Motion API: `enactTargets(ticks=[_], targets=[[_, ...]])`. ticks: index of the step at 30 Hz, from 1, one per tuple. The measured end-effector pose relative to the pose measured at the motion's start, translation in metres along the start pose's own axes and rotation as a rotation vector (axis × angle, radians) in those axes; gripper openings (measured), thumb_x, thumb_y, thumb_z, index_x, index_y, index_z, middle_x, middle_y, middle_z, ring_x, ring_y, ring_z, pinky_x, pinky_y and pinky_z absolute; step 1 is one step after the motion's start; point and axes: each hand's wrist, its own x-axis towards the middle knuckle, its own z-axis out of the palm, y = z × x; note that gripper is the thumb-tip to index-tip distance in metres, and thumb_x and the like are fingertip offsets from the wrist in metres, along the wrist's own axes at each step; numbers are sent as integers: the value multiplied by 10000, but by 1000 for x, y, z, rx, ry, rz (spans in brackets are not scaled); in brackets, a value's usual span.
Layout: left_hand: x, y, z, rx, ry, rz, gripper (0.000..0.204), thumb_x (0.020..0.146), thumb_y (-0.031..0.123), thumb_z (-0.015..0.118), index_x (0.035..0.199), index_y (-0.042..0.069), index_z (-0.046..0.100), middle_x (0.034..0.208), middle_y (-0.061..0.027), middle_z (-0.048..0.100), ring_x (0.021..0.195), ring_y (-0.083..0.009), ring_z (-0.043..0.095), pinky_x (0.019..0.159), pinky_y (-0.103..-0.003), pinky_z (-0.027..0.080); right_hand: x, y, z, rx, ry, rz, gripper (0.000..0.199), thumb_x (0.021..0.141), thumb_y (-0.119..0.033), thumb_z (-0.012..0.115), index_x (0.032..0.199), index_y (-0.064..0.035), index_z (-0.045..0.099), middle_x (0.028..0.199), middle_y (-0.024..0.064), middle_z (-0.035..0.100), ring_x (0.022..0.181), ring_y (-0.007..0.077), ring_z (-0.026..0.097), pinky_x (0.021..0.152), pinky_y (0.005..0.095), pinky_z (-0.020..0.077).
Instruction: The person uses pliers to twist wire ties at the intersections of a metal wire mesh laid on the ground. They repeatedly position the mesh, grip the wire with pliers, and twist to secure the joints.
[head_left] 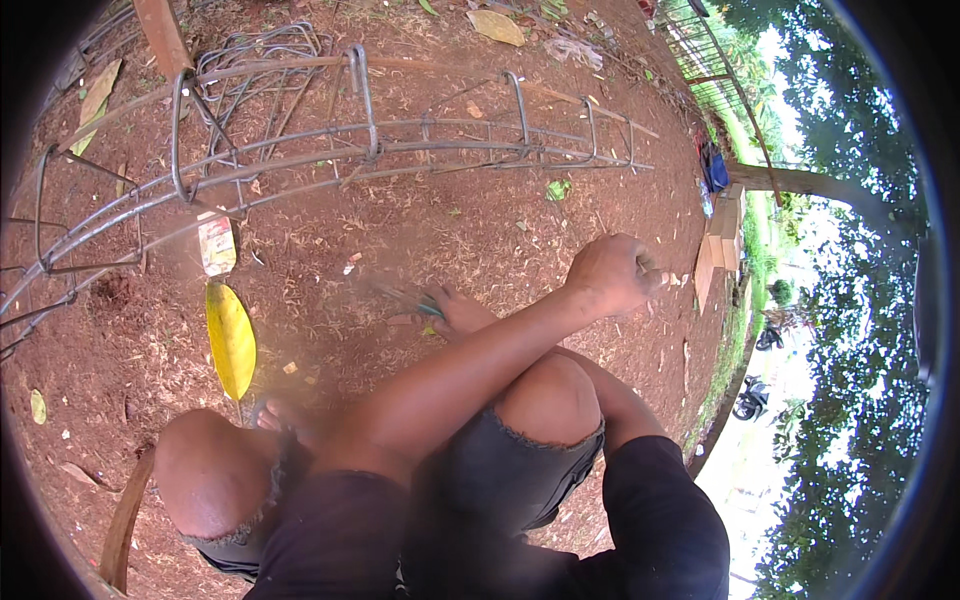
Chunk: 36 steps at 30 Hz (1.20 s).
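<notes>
My arms cross in front of me. My left hand [615, 275] is raised over the ground on the right, its fingers curled in a fist; whatever is inside is hidden. Lower and further left, beside my knee, my right hand [462, 311] is closed on a green-handled tool [430, 307]. Its thin front end points left and is blurred, so its exact kind is unclear. Beyond both hands, a long cage of steel reinforcing bars [375, 140] with rectangular stirrups stretches across the ground, apart from either hand.
A pile of bent wire stirrups [265, 55] lies behind the cage, near a wooden post [163, 38]. A yellow leaf [231, 340] and a crumpled packet [216, 243] lie on the reddish soil. Cardboard [722, 245] and a tree trunk [800, 182] stand at the right.
</notes>
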Motion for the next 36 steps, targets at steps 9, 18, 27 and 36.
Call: enactTargets(ticks=[9, 18, 27, 36], targets=[[45, -12, 39, -472, 358, -91, 534, 775, 422, 714, 1015, -39, 590, 878, -140, 647, 812, -223, 633, 729, -347, 496, -198, 63, -180, -151, 602, 510, 257, 731, -58, 636, 966, 18, 563, 836, 188, 604, 806, 356, 615, 720, 442, 469], [46, 21, -3, -1249, 177, -95, 755, 812, 601, 592, 1258, 15, 425, 1133, -129, 538, 1139, -245, 508, 961, -437, 401, -172, -72, -305, -733, 278, 256, 323, 681, 73, 500, 978, 3, 606, 1072, 187, 586, 1019, 352, 558, 892, 423, 453], [34, 10, -32, -1555, 224, -90, 736, 872, 630, 416, 1328, 61, 318, 1048, -151, 573, 968, -229, 614, 941, -436, 425, -98, -128, -339, -770, -277, 672, 328, 728, -2, 521, 1031, -25, 645, 887, 218, 656, 876, 352, 645, 743, 429, 507], [38, 7, -43, -1620, 336, -167, 651, 829, 611, 498, 1256, 124, 426, 1146, -59, 502, 1061, -201, 511, 994, -405, 316, -82, -147, -332, -833, -252, 704, 264, 755, -65, 562, 995, -8, 655, 920, 221, 656, 901, 346, 644, 773, 424, 504]])
